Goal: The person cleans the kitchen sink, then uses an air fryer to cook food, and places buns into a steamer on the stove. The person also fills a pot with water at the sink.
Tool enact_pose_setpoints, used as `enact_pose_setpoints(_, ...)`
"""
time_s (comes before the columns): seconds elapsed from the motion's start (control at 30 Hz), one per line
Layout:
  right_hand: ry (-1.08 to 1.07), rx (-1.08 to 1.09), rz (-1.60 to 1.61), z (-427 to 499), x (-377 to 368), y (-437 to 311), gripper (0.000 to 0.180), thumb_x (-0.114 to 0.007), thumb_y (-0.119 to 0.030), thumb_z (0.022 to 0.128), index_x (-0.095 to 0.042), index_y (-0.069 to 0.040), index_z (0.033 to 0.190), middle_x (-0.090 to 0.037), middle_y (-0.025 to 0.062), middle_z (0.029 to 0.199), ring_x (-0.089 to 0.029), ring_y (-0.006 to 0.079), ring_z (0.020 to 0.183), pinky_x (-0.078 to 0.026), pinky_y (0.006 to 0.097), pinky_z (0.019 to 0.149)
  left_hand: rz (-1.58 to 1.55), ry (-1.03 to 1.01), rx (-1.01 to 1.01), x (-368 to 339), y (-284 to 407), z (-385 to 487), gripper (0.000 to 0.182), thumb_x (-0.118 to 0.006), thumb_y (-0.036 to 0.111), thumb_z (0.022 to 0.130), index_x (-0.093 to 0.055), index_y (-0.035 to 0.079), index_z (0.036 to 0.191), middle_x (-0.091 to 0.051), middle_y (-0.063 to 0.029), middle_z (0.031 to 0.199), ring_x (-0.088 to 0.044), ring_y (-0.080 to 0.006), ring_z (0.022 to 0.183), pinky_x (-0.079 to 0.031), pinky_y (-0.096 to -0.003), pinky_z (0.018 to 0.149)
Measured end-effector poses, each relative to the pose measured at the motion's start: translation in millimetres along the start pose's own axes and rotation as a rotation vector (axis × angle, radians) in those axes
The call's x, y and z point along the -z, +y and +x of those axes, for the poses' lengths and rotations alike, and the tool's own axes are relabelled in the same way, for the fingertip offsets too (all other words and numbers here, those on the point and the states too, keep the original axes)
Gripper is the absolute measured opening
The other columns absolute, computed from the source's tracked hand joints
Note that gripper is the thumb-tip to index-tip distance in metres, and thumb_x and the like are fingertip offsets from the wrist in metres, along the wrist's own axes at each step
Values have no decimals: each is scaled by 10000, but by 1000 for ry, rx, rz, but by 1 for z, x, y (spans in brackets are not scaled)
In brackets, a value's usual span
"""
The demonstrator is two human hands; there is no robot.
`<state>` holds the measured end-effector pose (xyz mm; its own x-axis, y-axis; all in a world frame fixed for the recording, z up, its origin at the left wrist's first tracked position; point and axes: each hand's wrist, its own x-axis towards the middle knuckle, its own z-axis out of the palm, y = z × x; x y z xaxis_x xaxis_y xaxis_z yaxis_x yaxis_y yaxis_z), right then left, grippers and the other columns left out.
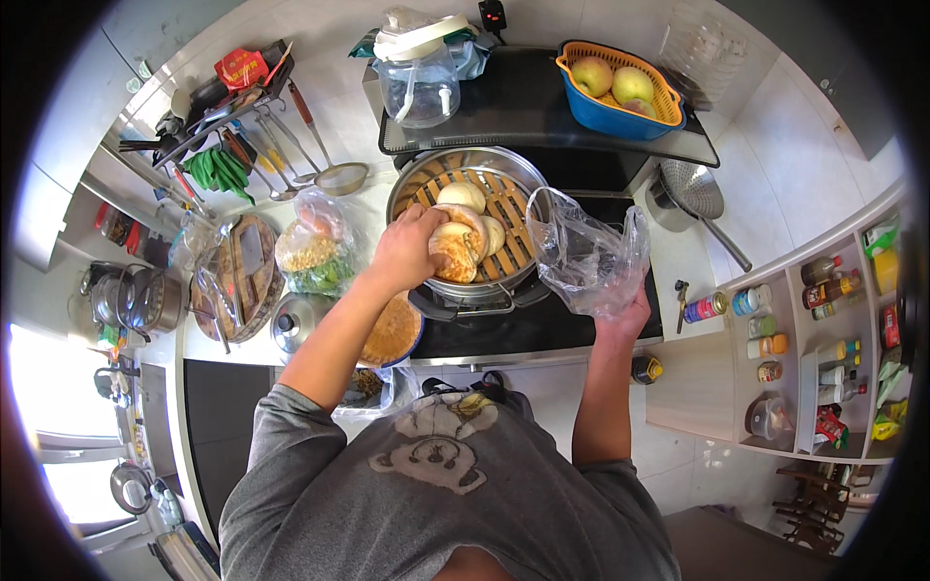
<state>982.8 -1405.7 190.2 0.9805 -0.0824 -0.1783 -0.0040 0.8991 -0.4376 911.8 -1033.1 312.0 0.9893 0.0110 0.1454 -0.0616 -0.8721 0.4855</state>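
Observation:
My left hand (408, 250) reaches over a round steel steamer (539, 171) and grips a browned flatbread (455, 256). The fingers hide part of the bread, so I cannot tell whether it is one folded piece or several. Under and beside it, a pale round bun (461, 196) and another bun (495, 235) rest on the slatted wooden rack (511, 265) inside the steamer. To the right, my right hand (623, 314) holds up a crumpled transparent plastic bag (585, 265) by its lower right side. The bag hangs beside the steamer's rim.
Behind the steamer, a shelf (508, 131) bears a plastic jug (418, 87) and a blue basket (617, 116) of fruit. Bagged food (312, 250), a pot lid (290, 323) and a round board (265, 290) with a cleaver stand left. A pot (672, 203) with a strainer sits right.

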Motion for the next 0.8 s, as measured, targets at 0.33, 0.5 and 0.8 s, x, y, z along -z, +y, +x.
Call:
enact_pose_setpoints(0.33,68,-14,21,-21,2,-21,468,-453,-222,1089,-469,-146,1550,-541,119,1522,-505,371,1401,-382,629,1168,-474,-120,-249,31,21,66,287,-829,49,849,-676,73,1092,-705,-15,962,-633,-139,881,-507,-316,785)
enact_pose_setpoints(0.5,160,24,-44,-33,-4,-30,477,-435,-200,1093,-450,-130,1565,-530,120,1539,-502,362,1409,-381,593,1185,-99,-112,-541,-8,16,125,283,-657,-86,818,-690,48,1065,-738,-140,1014,-693,-309,926,-532,-402,823)
enact_pose_setpoints(0.8,64,35,-145,-36,40,-42,469,-453,-207,1093,-471,-101,1550,-564,105,1482,-562,290,1328,-459,470,1114,-336,-34,-293,-16,-19,107,367,-558,-94,879,-717,9,1192,-723,-158,1283,-692,-269,1170,-513,-345,1038)
